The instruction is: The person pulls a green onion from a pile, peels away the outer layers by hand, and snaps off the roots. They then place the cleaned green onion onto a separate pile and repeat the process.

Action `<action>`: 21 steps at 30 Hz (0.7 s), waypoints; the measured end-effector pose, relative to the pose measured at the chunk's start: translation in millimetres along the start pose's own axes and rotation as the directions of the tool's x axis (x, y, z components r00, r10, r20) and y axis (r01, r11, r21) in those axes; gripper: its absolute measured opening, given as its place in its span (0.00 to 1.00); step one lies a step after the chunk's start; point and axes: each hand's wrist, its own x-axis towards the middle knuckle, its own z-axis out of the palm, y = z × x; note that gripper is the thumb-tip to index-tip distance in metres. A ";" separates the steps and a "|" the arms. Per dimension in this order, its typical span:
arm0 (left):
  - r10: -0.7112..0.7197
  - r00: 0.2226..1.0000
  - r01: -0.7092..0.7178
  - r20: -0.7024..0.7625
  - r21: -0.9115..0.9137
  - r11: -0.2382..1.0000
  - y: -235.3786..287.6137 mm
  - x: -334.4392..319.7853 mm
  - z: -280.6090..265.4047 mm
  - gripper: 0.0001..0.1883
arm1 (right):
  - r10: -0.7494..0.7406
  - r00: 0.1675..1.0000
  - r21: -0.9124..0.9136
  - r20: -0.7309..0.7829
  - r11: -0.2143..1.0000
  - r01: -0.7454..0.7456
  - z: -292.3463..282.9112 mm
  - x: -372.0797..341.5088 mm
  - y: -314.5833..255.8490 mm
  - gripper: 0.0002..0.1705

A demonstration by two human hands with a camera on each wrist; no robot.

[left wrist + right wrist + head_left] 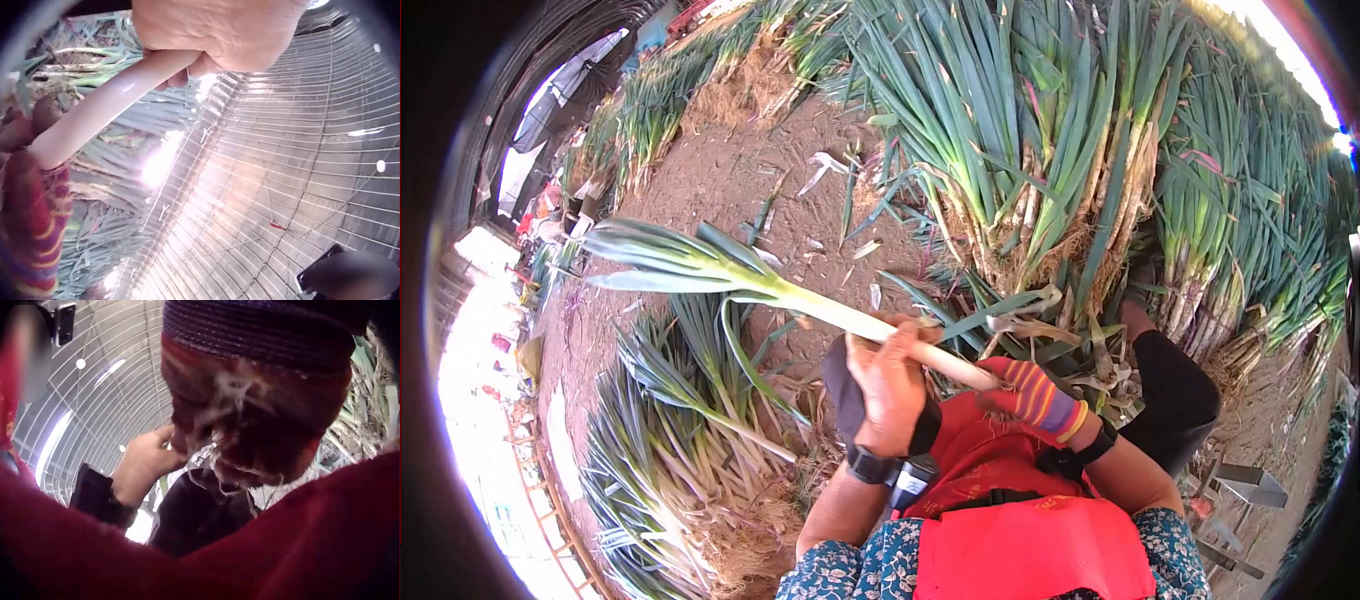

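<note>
A long green onion (850,318) lies slantwise across both hands in the head view, green leaves toward the left, pale end at the right. The bare left hand (890,385) grips its white stem around the middle; the left wrist view shows that hand (215,31) around the stem (103,109). The right hand (1040,400), in a striped glove, holds the root end, and in the left wrist view the glove (34,212) is at the stem's lower end. Thin roots hang by the glove (250,419) in the right wrist view.
Large bundles of green onions (1000,150) stand ahead and at the right (1250,200). Another pile (700,450) lies at the lower left, with a loose onion across it. Leaf scraps lie on the brown soil (710,180). A metal stand (1250,485) is at the lower right.
</note>
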 end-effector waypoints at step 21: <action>0.586 0.730 0.268 -0.352 0.936 0.228 262.1 109.2 -398.0 0.24 | 0.015 0.689 -0.241 -0.725 0.931 -0.273 -138.5 48.4 213.2 0.12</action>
